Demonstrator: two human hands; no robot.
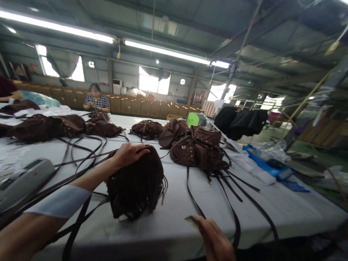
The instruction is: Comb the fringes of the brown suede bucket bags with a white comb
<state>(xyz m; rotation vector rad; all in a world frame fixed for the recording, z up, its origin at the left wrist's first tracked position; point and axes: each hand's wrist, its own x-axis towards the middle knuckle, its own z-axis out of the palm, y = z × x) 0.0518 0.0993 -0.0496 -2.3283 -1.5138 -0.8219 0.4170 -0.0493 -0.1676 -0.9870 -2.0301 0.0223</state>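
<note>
A dark brown fringed bag [136, 181] stands on the white-covered table [174, 188] in front of me, its fringe hanging down the near side. Over its top edge lies my left hand [132, 154], fingers curled and gripping it. To the right, low near the table's front edge, my right hand [216, 237] is closed around a small flat, pale-tipped piece [192, 220]; I cannot make out its kind. That hand is apart from the bag. Long dark straps [78, 214] trail from the bag's left side.
More brown bags [195, 146] are piled at right centre, their straps running to the front edge. Others [54, 127] lie far left, near a grey device [25, 185]. A blue tray [269, 163] sits at right. A person in a checked shirt [97, 103] sits across the table.
</note>
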